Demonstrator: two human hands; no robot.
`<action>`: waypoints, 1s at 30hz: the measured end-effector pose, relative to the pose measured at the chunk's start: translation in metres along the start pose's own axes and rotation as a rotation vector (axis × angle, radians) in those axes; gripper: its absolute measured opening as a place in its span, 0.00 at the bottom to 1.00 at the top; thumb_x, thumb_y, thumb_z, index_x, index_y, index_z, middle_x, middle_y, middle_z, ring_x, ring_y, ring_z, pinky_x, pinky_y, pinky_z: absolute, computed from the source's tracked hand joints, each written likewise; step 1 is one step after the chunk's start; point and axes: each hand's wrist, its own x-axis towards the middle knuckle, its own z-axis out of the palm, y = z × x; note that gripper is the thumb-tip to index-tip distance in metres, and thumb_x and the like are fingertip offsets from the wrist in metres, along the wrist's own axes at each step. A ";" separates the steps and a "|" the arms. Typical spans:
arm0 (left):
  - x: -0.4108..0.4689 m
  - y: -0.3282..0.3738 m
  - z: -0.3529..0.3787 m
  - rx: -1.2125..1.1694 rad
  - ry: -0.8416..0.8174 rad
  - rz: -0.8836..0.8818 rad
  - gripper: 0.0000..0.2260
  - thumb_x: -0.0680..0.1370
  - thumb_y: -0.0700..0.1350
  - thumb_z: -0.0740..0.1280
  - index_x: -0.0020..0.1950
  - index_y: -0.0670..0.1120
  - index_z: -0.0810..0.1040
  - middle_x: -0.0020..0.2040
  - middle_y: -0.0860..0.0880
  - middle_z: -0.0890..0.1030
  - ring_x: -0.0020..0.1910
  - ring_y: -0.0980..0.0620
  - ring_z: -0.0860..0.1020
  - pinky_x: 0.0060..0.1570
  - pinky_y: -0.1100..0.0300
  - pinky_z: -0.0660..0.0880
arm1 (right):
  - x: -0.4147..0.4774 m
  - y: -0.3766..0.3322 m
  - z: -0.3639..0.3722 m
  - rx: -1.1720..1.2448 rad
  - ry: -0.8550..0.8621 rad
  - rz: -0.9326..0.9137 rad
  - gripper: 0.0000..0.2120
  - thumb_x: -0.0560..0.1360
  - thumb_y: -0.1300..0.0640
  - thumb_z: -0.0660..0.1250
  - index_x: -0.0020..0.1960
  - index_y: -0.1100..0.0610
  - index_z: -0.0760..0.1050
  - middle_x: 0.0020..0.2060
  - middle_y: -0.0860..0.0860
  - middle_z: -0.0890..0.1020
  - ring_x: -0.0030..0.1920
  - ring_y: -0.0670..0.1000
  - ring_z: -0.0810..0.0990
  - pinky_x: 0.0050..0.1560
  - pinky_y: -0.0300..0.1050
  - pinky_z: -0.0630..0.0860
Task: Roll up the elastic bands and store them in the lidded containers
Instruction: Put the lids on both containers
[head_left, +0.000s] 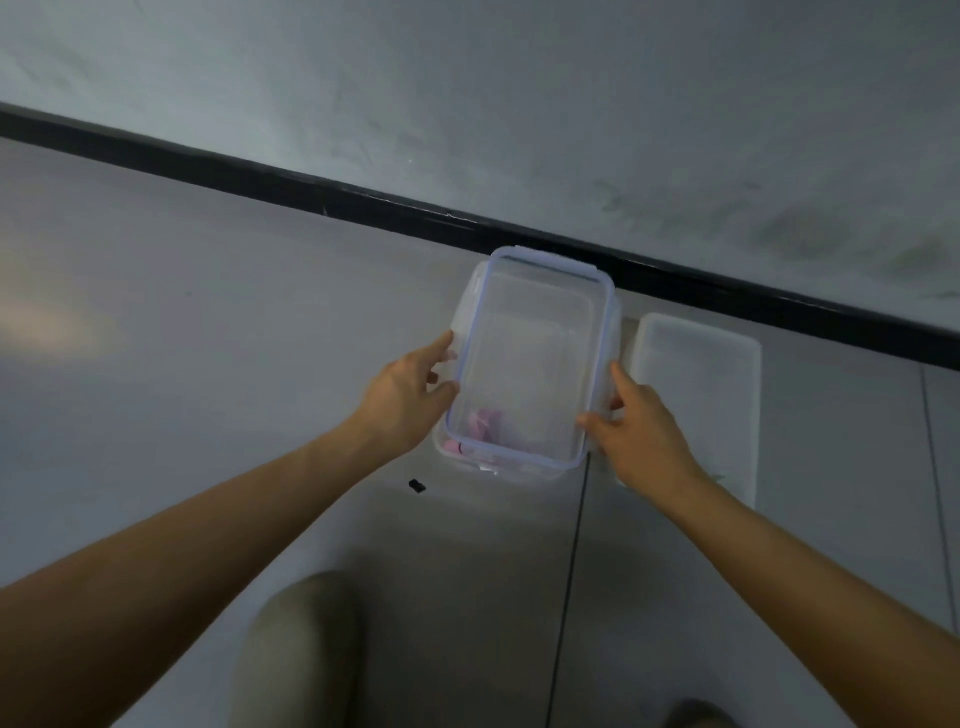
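Both bare hands hold a clear rectangular plastic lid with a pale blue seal rim (524, 358) over a clear plastic container (470, 457) that stands on the grey floor (208, 322), close to a black baseboard (363, 200) at the foot of the wall. The left hand (402, 400) has its grip closed on the left long edge of the lid, thumb near the front corner and fingers higher on the edge. The right hand (641, 434) has its grip closed on the right long edge, thumb at the front right corner. The lid sits a little crooked over the container, and I cannot tell if it is pressed down.

Through the lid a pink rolled elastic band (485, 423) shows inside the container, at the near end.

Just beside it on the right lies a second translucent rectangular container (696, 395). A small black piece (417, 486) lies on the floor near the left wrist.
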 end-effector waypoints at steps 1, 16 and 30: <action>0.000 -0.003 0.003 0.008 -0.003 -0.011 0.27 0.79 0.45 0.64 0.77 0.52 0.62 0.67 0.56 0.75 0.59 0.52 0.76 0.62 0.55 0.72 | -0.001 0.002 0.003 -0.015 -0.012 0.002 0.27 0.78 0.49 0.67 0.74 0.48 0.62 0.52 0.53 0.72 0.51 0.55 0.76 0.52 0.52 0.75; -0.004 -0.011 0.013 0.022 -0.034 -0.078 0.26 0.80 0.43 0.62 0.78 0.50 0.61 0.69 0.50 0.73 0.56 0.49 0.79 0.59 0.60 0.70 | 0.009 0.004 0.015 -0.141 -0.121 0.048 0.36 0.78 0.47 0.65 0.80 0.48 0.50 0.60 0.59 0.73 0.56 0.59 0.76 0.55 0.52 0.73; 0.013 0.002 0.017 0.051 -0.086 -0.130 0.28 0.79 0.44 0.65 0.77 0.44 0.60 0.73 0.46 0.68 0.69 0.45 0.70 0.68 0.53 0.66 | 0.026 -0.017 0.016 -0.132 -0.041 0.108 0.14 0.80 0.47 0.60 0.44 0.57 0.71 0.46 0.58 0.79 0.47 0.60 0.78 0.49 0.52 0.75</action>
